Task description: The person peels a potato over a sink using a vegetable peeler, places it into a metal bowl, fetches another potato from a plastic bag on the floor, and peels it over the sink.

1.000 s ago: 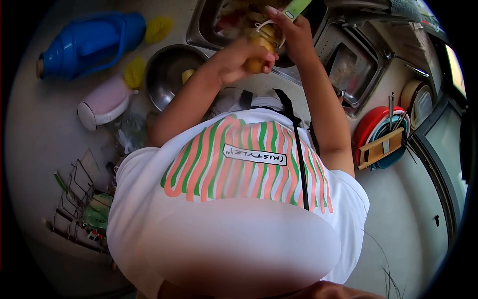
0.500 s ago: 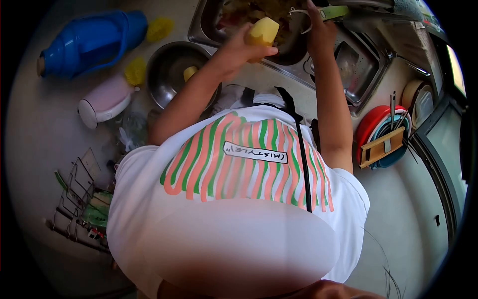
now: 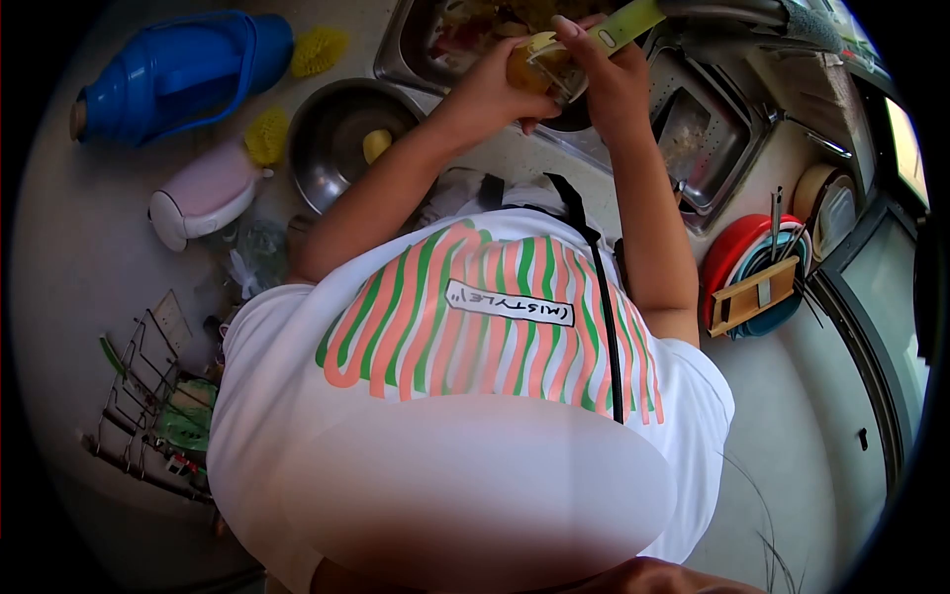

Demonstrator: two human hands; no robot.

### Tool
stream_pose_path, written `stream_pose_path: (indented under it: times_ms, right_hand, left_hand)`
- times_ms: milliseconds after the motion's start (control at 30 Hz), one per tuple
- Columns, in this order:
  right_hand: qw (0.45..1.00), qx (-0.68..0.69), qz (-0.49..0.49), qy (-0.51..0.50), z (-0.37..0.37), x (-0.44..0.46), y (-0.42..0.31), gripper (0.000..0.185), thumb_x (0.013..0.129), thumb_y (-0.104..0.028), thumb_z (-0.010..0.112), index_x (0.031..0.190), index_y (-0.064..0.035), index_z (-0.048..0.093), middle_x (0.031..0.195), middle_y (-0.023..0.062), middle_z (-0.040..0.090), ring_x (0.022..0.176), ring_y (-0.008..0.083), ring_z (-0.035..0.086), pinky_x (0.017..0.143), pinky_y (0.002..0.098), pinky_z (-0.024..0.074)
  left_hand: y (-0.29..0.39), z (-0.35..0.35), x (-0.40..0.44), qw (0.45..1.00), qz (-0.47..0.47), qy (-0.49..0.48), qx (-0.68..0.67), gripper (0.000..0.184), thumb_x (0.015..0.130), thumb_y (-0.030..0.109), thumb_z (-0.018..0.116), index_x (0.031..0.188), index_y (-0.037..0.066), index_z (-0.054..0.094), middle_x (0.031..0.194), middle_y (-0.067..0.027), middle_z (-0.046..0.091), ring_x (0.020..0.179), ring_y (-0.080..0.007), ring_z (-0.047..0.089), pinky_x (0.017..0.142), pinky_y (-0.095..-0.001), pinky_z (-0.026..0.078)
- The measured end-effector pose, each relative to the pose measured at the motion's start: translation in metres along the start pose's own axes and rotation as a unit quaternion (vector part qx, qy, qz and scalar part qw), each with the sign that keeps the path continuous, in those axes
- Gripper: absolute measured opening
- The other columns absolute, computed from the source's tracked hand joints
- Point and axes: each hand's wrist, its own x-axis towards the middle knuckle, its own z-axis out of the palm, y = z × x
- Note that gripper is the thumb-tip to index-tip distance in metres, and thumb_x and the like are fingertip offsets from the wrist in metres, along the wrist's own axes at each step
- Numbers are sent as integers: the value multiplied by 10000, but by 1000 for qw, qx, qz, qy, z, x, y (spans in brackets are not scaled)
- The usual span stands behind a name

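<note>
Over the sink (image 3: 396, 54), my left hand (image 3: 487, 94) is wrapped round a partly peeled potato (image 3: 534, 71), pale at its top and browner lower down. My right hand (image 3: 618, 91) closes on a peeler (image 3: 625, 27) with a light green handle. The peeler's head lies against the side of the potato facing my right hand. Part of the potato is hidden by my fingers. Below my left forearm stands a steel bowl (image 3: 322, 148) with a peeled yellow piece (image 3: 376, 146) in it.
A blue thermos flask (image 3: 173, 79), a pink-and-white jug (image 3: 203, 203) and yellow scrubbers (image 3: 319, 51) are on the left. A perforated steel tray (image 3: 708, 129) sits in the right basin. Further right are a red basin (image 3: 727, 243) and a wooden slicer (image 3: 752, 297).
My right hand has come left and down, bringing the peeler from beside the potato onto it. The potato has turned in my left hand and its peeled end is less exposed.
</note>
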Motion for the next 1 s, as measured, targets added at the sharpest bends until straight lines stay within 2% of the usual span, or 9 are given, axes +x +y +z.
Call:
stream_pose_path:
  times_ms: [133, 300, 433, 567, 667, 700, 767, 933, 1000]
  right_hand:
    - [993, -108, -42, -37, -1, 6, 0, 339, 922, -372, 811, 947, -45, 730, 892, -1, 728, 810, 71, 650, 738, 260, 514]
    - [959, -207, -32, 193, -59, 67, 39, 325, 974, -321, 757, 786, -82, 644, 700, -10, 622, 597, 82, 527, 551, 298, 421]
    - [984, -82, -69, 143, -33, 49, 15, 352, 972, -309, 754, 753, -66, 623, 644, -27, 576, 573, 83, 503, 540, 286, 404]
    - [996, -62, 9, -70, 16, 18, 20, 334, 916, -350, 818, 975, -29, 746, 900, 2, 727, 823, 95, 647, 752, 272, 522]
    - [994, -63, 13, -83, 3, 33, 29, 320, 955, -355, 766, 1006, -40, 736, 930, 42, 737, 859, 146, 676, 807, 318, 545]
    - [993, -105, -24, 42, 5, 47, 30, 354, 975, -302, 750, 748, -71, 606, 652, -32, 578, 580, 83, 510, 544, 288, 407]
    - [972, -175, -53, 145, -27, 68, 47, 324, 976, -291, 749, 779, -64, 628, 689, -34, 600, 609, 83, 527, 553, 287, 412]
    - [997, -66, 14, -37, 28, 19, 16, 266, 946, -281, 795, 961, -31, 705, 783, -21, 650, 668, 90, 572, 630, 277, 467]
    - [994, -81, -14, 69, 21, 36, 32, 262, 959, -274, 784, 894, -42, 678, 744, -6, 633, 647, 87, 566, 589, 273, 451]
  left_hand:
    - [3, -3, -6, 999, -33, -9, -12, 632, 834, -22, 718, 1415, 8, 471, 962, -81, 656, 702, -143, 606, 574, -299, 492]
    - [6, -5, -27, 998, -7, 2, -62, 610, 834, -25, 685, 1407, 8, 477, 967, -92, 648, 698, -129, 596, 565, -279, 496]
    - [-7, -13, -23, 998, -16, 31, -56, 459, 856, 11, 676, 1289, -6, 526, 931, -78, 647, 639, -124, 579, 545, -271, 470]
    - [-5, -11, -14, 998, -55, 0, 10, 343, 846, 18, 674, 1170, -12, 566, 839, -55, 635, 577, -121, 550, 524, -268, 449]
    - [-7, -9, -14, 998, -41, 10, 47, 370, 816, 6, 675, 1168, -13, 562, 811, -47, 630, 572, -115, 547, 514, -271, 439]
    - [-8, -8, -15, 998, -36, 31, 50, 382, 816, 5, 674, 1178, -11, 555, 806, -47, 631, 573, -114, 548, 511, -272, 438]
    - [-11, -6, -18, 995, -27, 73, 56, 407, 814, 4, 672, 1199, -7, 541, 796, -47, 633, 575, -112, 549, 503, -276, 435]
    - [-13, -9, -9, 973, -6, 124, 193, 551, 770, 96, 742, 1262, -25, 524, 887, -84, 664, 622, -125, 600, 523, -284, 476]
    - [-22, -12, -5, 971, 3, 129, 200, 571, 764, 113, 752, 1269, -32, 527, 900, -94, 666, 641, -133, 617, 541, -291, 490]
